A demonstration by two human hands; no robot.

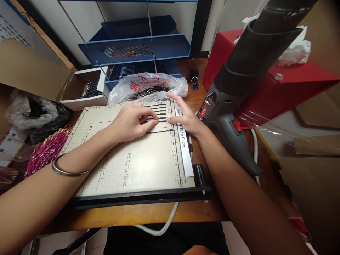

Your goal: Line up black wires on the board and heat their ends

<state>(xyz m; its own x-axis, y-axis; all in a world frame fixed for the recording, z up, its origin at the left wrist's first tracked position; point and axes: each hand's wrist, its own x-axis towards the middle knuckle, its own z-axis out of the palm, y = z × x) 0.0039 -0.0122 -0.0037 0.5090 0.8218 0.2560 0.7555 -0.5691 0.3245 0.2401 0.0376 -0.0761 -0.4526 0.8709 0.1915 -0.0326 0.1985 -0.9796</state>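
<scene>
Several thin black strips (161,113) lie side by side across the upper right part of a cream paper cutter board (151,159). My left hand (135,121) rests over them, thumb and index finger pinched together at one strip. To its right, my right hand (184,118) is at the ruler edge, index finger and thumb spread apart, the thumb tip by the strips' right ends. One more black strip (160,132) lies lower on the board, apart from the others. A white label reading Paper Cutter (187,152) runs along the board's right side.
Behind the board are a plastic bag (148,85), a blue rack (135,49) and a white box (79,101). A black-tied bundle (194,78) lies at the back. Magenta strands (50,150) are at left. A heat gun (230,117) and red box (287,79) stand right.
</scene>
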